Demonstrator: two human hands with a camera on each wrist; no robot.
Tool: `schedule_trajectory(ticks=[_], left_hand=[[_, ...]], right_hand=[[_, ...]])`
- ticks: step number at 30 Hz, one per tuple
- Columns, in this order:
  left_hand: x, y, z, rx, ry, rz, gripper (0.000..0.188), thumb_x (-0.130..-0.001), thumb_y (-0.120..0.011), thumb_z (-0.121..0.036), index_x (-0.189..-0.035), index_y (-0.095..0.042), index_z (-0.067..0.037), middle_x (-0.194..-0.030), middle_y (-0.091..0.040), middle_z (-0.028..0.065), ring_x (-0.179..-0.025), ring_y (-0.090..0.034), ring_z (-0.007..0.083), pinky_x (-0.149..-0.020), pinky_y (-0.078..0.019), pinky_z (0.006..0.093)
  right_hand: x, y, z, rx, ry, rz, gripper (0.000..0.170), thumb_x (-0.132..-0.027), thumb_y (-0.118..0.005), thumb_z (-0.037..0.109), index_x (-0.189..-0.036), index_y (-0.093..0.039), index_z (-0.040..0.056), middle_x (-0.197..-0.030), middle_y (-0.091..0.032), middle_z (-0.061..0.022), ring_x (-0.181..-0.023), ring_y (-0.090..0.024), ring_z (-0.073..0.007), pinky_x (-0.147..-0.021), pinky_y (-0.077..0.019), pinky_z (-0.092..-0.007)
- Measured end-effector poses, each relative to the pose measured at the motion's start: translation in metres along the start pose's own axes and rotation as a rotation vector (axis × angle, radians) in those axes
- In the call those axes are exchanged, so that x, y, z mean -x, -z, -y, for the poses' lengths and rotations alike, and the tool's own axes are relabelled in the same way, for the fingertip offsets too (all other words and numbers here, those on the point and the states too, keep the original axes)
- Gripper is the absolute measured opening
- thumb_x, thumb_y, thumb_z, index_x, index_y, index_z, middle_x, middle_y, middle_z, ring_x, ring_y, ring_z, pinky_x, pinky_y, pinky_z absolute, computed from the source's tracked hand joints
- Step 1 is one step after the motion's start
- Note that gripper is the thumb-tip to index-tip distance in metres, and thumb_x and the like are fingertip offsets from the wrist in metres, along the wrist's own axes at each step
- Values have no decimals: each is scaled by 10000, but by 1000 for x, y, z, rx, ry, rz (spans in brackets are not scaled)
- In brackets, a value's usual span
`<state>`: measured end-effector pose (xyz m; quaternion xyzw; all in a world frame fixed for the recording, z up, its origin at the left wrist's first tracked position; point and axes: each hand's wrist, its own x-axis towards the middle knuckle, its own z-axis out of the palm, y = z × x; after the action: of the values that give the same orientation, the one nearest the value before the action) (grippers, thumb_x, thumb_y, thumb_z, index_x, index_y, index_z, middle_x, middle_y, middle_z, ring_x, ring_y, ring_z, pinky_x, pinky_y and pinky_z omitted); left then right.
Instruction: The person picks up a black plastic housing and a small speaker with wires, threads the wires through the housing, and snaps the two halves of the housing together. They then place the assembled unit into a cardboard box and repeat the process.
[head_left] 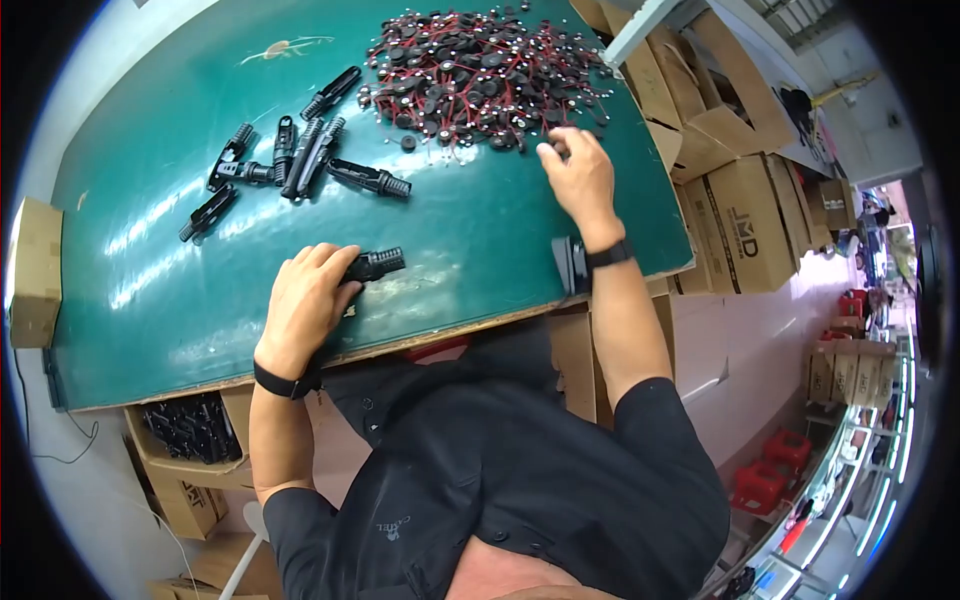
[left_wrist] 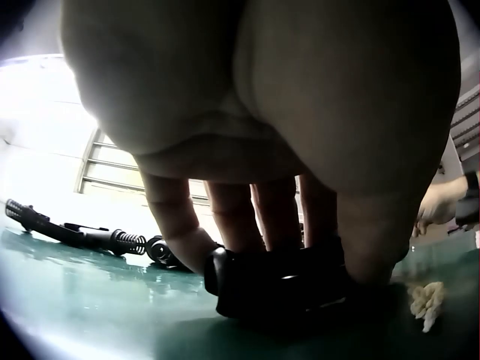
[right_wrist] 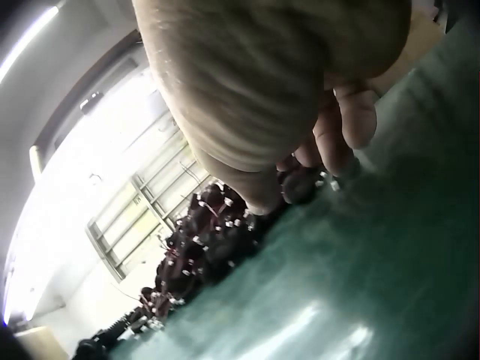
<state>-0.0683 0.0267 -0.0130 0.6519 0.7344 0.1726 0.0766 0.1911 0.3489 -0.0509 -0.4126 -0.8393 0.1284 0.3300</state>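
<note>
one black ribbed housing (head_left: 380, 264) sits gripped in the left hand (head_left: 304, 300), the right hand (head_left: 582, 180) pinches a black disc (right_wrist: 301, 184), and tugging could tear tangled red wires (head_left: 464, 108).

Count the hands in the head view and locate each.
2: the left hand holds a black part near the table's front edge; the right hand is beside the pile of wired discs.

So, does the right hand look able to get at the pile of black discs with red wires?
Probably yes: the right hand is right at the near edge of the pile, with nothing visible in between.
</note>
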Motion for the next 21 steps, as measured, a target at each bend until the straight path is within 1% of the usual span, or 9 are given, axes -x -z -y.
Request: schedule_trajectory(ticks=[1, 4, 5, 7, 9, 12, 13, 16, 21], left_hand=[[1, -1, -1, 0, -8, 5, 465, -861, -825, -128, -1308, -708, -76, -1141, -710, 104, -1081, -655, 339, -931, -520, 451], [1, -1, -3, 51, 11, -42, 471, -855, -825, -103, -1309, -710, -62, -1140, -713, 123, -1065, -659, 361, -921, -535, 449], [1, -2, -5, 51, 11, -39, 471, -855, -825, -103, -1309, -710, -62, -1140, -713, 123, -1065, -659, 361, -921, -535, 449], [2, -1, -7, 65, 37, -55, 484, -847, -826, -87, -1315, -708, -53, -1140, -714, 130, -1064, -660, 369, -923, -542, 453], [4, 0, -8, 70, 60, -66, 490, -844, -827, -79, -1318, -707, -48, -1139, -715, 134, -1063, -660, 372, -924, -545, 455], [7, -2, -8, 104, 80, -63, 518, -846, -823, -62, -1348, -697, -40, -1179, -705, 166, -1091, -654, 389, -963, -535, 445], [8, -4, -9, 107, 87, -54, 518, -846, -823, -62, -1348, -697, -40, -1179, -705, 166, -1091, -654, 389, -963, -535, 445], [5, -6, -11, 80, 73, -102, 510, -832, -832, -71, -1325, -704, -43, -1147, -714, 137, -1072, -658, 373, -943, -543, 451], [10, -8, -9, 68, 68, -105, 508, -829, -833, -71, -1321, -707, -48, -1144, -712, 137, -1068, -656, 372, -940, -543, 451]], right_hand=[[-3, -3, -8, 3, -9, -4, 249, -913, -804, 268, -1064, -755, 76, -1032, -760, -138, -960, -735, -378, -833, -596, -452], [-10, -13, -24, 201, -28, -5, 244, -910, -797, 259, -1064, -753, 74, -1028, -760, -138, -951, -730, -379, -824, -595, -467], [-8, -15, -28, 201, -31, -2, 244, -910, -797, 259, -1064, -753, 74, -1028, -760, -138, -951, -730, -379, -824, -595, -467], [-5, -18, -37, 149, -13, -14, 253, -901, -814, 255, -1065, -754, 72, -1005, -757, -132, -898, -737, -350, -788, -597, -448], [-3, -14, -36, 117, 2, -15, 258, -896, -822, 253, -1065, -754, 71, -993, -755, -128, -871, -740, -335, -770, -598, -438], [13, 23, -10, -159, 9, 74, 246, -928, -812, 189, -1120, -757, 45, -933, -749, -82, -776, -729, -187, -707, -588, -324], [21, 25, -10, -160, 3, 84, 246, -928, -812, 189, -1120, -757, 45, -933, -749, -82, -776, -729, -187, -707, -588, -324], [34, 30, -7, -317, -70, 155, 230, -959, -806, 163, -1134, -752, 25, -900, -729, -43, -739, -690, -108, -678, -566, -269], [59, 43, 10, -455, -126, 244, 194, -995, -783, 145, -1137, -750, 17, -897, -734, -31, -743, -690, -97, -681, -564, -262]])
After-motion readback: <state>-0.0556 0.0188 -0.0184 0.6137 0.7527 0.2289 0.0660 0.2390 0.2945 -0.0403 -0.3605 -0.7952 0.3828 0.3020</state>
